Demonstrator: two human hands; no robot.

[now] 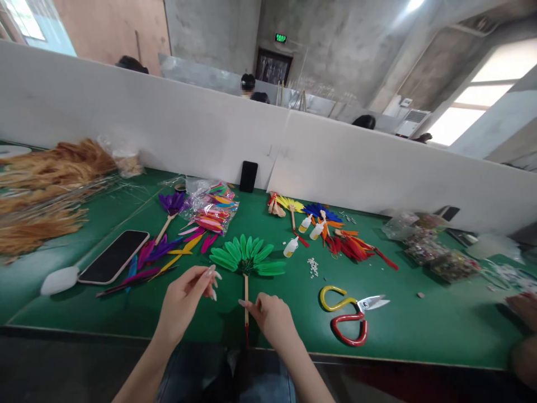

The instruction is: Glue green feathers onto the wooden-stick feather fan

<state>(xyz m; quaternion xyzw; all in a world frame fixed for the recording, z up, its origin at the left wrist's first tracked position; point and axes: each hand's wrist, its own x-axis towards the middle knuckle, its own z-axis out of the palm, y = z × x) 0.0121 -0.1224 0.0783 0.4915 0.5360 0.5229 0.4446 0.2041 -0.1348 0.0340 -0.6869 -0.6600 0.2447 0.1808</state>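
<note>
Forearms [312, 372], bare, one pair: are spanning the front edge of the green bench [406, 330].

Right hand [274, 319]: is gripping the handle [246, 288] of the green fan [245, 256] between thumb and fingers.

Left hand [188, 294]: is hovering just left of the handle, fingers curled towards the thumb; whether it is pinching anything small, cannot tell.

Green fan: is occupying the middle front of the bench, plumes away from the person, red tassel [247, 334] at the bench edge; whether lying flat or slightly raised, cannot tell.

Hazards, as judged: plumes could be working loose if the binding is weak or the left hand is catching them; the handle could be twisting, being held at one place only. Beads [312, 267], lying loose, could be scattering under a sleeve or elbow. Bottles [291, 247] could be leaking if knocked. Scissors [361, 308], lying with blades parted, could be nicking a hand that is reaching right.

Surface: phone [117, 257], loose feathers [170, 246] and purple fan [172, 202] are lying left; raffia [62, 168] is heaping beyond; red feathers [352, 246] are lying right.

Room: pale partition [188, 123] is bounding the bench; behind, concrete wall [335, 56], glowing exit sign [280, 38], bright window [474, 95]; heads [366, 121] are showing above the partition.
</note>
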